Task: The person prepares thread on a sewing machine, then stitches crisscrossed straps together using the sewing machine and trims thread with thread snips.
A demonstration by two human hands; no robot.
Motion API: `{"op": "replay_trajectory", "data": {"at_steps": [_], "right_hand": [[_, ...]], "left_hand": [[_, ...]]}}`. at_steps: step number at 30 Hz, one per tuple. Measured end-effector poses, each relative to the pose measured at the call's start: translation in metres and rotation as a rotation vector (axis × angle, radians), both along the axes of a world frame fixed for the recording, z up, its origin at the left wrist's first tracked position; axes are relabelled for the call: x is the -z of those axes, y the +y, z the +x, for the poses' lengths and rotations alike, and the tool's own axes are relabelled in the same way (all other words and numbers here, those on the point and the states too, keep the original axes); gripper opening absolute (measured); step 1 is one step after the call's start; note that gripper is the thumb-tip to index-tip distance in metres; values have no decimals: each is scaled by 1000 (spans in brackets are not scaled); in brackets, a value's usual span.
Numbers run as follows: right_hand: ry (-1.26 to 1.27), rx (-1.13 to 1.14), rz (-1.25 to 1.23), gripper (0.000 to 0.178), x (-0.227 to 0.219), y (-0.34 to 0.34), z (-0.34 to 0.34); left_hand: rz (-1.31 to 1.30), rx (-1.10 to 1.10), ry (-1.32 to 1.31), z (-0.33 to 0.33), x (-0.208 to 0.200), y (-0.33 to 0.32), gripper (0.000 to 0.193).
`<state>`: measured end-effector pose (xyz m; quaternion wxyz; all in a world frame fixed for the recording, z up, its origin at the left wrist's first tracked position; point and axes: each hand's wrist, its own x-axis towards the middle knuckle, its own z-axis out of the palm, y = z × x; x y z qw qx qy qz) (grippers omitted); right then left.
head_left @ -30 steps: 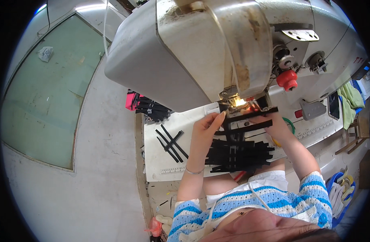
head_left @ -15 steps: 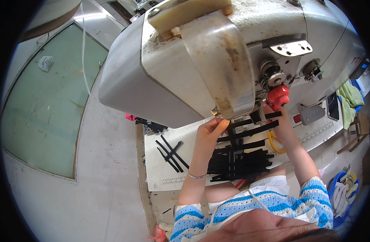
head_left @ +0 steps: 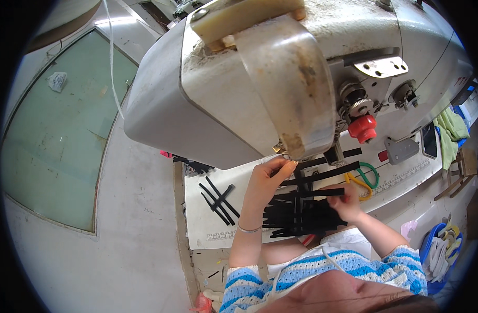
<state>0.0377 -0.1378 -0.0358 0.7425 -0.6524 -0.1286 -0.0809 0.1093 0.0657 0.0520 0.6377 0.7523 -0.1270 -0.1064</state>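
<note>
Under the head of a large white sewing machine (head_left: 218, 104) lies a ladder of black fabric strips (head_left: 322, 173), several crosspieces joined along a lengthwise band. My left hand (head_left: 267, 182) is closed in a pinch at the left edge of the strips, close to the needle area, which the machine's clear guard (head_left: 286, 78) partly hides. Lower down on the right, my right hand (head_left: 347, 203) has its fingers curled on the right end of one black strip. Nearest my lap the strips bunch into a dense pile (head_left: 280, 216).
A separate set of crossed black strips (head_left: 217, 201) lies on the white table (head_left: 197, 237) at left. Scissors with green and yellow handles (head_left: 375, 176) rest right of the work. Beyond them are a grey device (head_left: 402, 150) and a phone (head_left: 429, 140). A blue basket (head_left: 437, 261) stands at lower right.
My right hand has come down and toward me from beside the red knob to a strip's end, uncovering the green scissor handle. My left hand stays pinched near the needle area.
</note>
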Motion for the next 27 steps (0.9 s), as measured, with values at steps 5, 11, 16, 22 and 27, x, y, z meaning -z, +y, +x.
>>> {"op": "replay_trajectory", "data": {"at_steps": [5, 11, 16, 22, 27], "right_hand": [[-43, -37, -235, 26, -26, 25, -2], [-46, 144, -158, 25, -30, 41, -1], [17, 108, -220, 28, -45, 37, -1], [56, 162, -244, 29, -52, 35, 4], [25, 120, -189, 28, -53, 40, 10]], "left_hand": [[-12, -17, 8, -2, -4, 0, 21], [24, 44, -2, 3, -5, 3, 21], [87, 86, 51, 8, -15, 7, 20], [134, 39, 160, 16, -18, 9, 24], [206, -39, -147, 14, -22, 15, 37]]}}
